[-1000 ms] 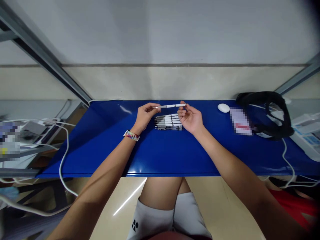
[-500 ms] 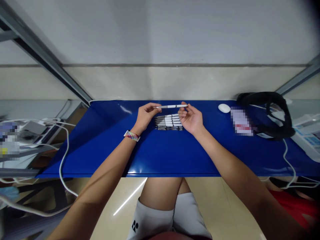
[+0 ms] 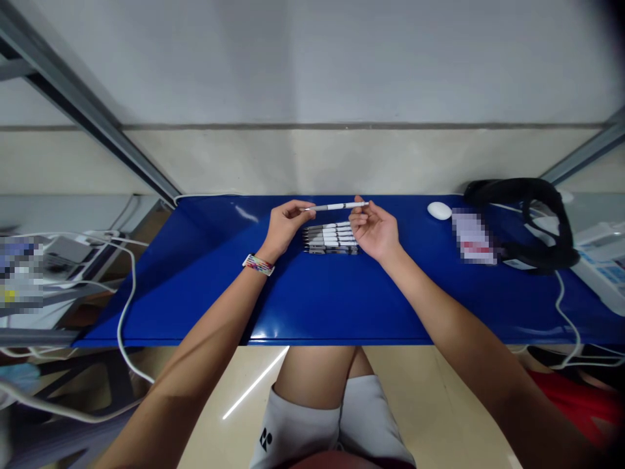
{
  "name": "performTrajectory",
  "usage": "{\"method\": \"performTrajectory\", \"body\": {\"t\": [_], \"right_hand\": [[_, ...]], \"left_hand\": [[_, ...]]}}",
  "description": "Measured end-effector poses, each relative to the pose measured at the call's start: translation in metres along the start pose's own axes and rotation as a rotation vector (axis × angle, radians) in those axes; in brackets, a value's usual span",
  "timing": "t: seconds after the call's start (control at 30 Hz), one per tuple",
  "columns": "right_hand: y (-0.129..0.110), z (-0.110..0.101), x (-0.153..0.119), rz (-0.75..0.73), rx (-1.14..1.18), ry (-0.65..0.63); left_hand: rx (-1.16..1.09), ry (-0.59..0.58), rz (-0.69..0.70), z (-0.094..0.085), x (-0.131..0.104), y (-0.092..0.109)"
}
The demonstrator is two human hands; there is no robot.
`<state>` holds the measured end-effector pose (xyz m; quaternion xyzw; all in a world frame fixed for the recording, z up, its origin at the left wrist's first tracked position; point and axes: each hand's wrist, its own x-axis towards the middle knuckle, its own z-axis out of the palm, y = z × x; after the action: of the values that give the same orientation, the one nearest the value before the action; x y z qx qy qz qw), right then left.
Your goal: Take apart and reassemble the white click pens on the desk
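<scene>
A white pen (image 3: 336, 206) with a grey section is held level above the blue table (image 3: 205, 280). My left hand (image 3: 287, 225) pinches its left, grey end between thumb and fingers. At the pen's right end, my right hand (image 3: 375, 228) has its palm turned up, thumb and index finger closed on the tip. Just below the held pen, several white pens (image 3: 332, 234) lie side by side in a stack of rows, with dark, clear-looking pens (image 3: 332, 249) nearest me. The right ends of some pens are partly hidden by my right hand.
On the table's right are a white oval object (image 3: 439, 210), a blurred-out packet (image 3: 473, 238) and a black headband-like device (image 3: 556, 228). White cables (image 3: 127, 306) hang at the left edge. Grey frame posts (image 3: 102, 120) flank the table, with a wall behind.
The right end of the held pen has risen slightly, and my right hand has shifted a little to the right with it. My left hand keeps its hold.
</scene>
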<state>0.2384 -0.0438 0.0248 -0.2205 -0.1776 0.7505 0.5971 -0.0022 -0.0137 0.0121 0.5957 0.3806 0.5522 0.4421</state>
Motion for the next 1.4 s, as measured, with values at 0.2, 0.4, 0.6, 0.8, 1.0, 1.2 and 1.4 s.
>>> {"method": "performTrajectory", "body": {"t": [0.2, 0.4, 0.6, 0.8, 1.0, 1.2, 1.4], "right_hand": [[0.0009, 0.0013, 0.0006, -0.006, 0.012, 0.031], [0.0015, 0.0018, 0.0002, -0.001, 0.042, 0.061], [0.0008, 0.0015, -0.0015, 0.001, 0.052, 0.025], [0.0003, 0.0014, -0.0013, 0.003, 0.067, 0.032], [0.0002, 0.0006, -0.0011, -0.005, -0.021, 0.016], [-0.001, -0.0026, 0.0004, -0.012, -0.029, -0.001], [-0.0003, -0.0023, 0.0008, -0.006, -0.055, 0.022]], "left_hand": [[0.01, -0.006, 0.0, 0.0009, -0.0013, 0.0018], [-0.005, -0.007, -0.004, 0.0007, -0.0006, 0.0008], [-0.015, -0.006, -0.028, 0.0014, -0.0009, 0.0012], [-0.027, -0.009, -0.015, 0.0011, -0.0005, 0.0007], [-0.037, -0.002, 0.001, 0.0, 0.0006, 0.0001], [-0.038, -0.003, -0.013, 0.0011, -0.0003, -0.0001], [-0.028, -0.009, 0.0, 0.001, -0.0011, 0.0014]]}}
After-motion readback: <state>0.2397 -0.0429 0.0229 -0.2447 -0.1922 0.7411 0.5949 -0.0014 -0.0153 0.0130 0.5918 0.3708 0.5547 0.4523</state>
